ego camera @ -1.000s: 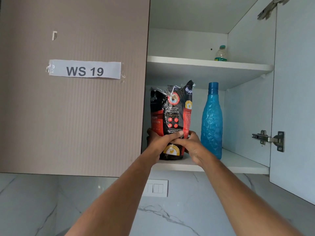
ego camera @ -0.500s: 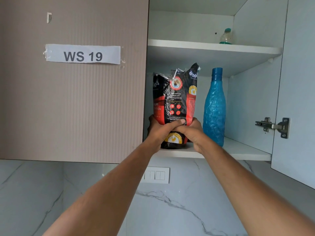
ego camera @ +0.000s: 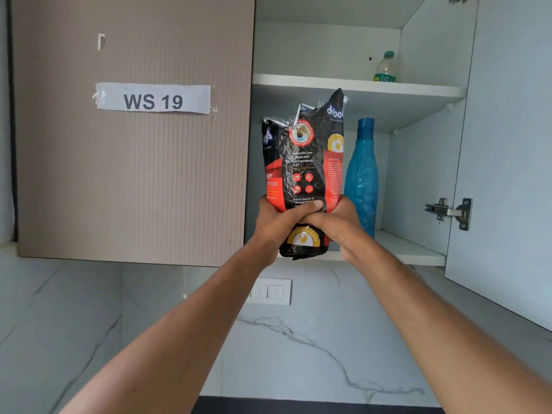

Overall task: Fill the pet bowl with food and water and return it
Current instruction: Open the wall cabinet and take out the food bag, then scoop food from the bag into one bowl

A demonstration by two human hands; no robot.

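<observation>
Food bag stands upright at the shelf edge, both hands' fingers wrapped round its lower part.

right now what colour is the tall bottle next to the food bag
Blue: the tall bottle is translucent blue with a faceted, crinkled surface, seen in the head view beside the food bag.

- The pet food bag sits in the middle of the frame, a black and red pouch with white print, yellow round badges and a crumpled, opened top. It stands upright, its bottom edge at the front lip of the lower shelf.
- The blue water bottle stands upright just right of the bag, textured, translucent and capped, on the same shelf.
</observation>
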